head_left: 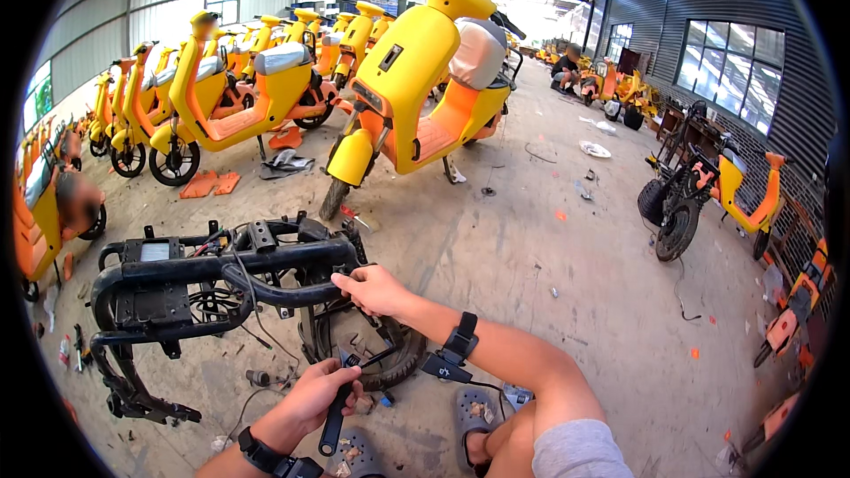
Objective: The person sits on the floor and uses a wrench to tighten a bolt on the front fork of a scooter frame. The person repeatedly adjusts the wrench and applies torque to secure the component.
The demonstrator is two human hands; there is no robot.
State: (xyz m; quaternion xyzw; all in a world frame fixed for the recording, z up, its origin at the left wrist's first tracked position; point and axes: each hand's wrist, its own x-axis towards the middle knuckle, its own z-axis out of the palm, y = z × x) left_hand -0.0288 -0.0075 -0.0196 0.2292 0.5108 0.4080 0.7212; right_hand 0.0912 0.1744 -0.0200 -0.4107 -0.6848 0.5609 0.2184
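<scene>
In the head view, the left hand [320, 392] is closed around a dark wrench [335, 418], whose handle points down toward the lower edge; the fingers cover its middle, and whether its upper end touches the metal behind it is hard to tell. The right hand [376, 290], apart from the left, is at the right end of a black scooter frame [288, 258], thumb by the upper tube; its other fingertips are hidden, so I cannot tell how firmly it grips. The frame stands low on the concrete floor [531, 327], in front of the person and to the left, cables looping through it. Its wheel [405, 363] shows only in part, behind the hands and tubes. Both forearms and a grey sleeve [580, 451] run off the lower edge, and the nearer clog [357, 453] is cut off there. The dark fisheye rim clips yellow scooters at far left, where some patches are blurred; a crouching person [567, 69] in the distance is tiny. Pale characters mark the black wrist module [447, 366] on the right arm; any marking on the wrench is too small to read.
</scene>
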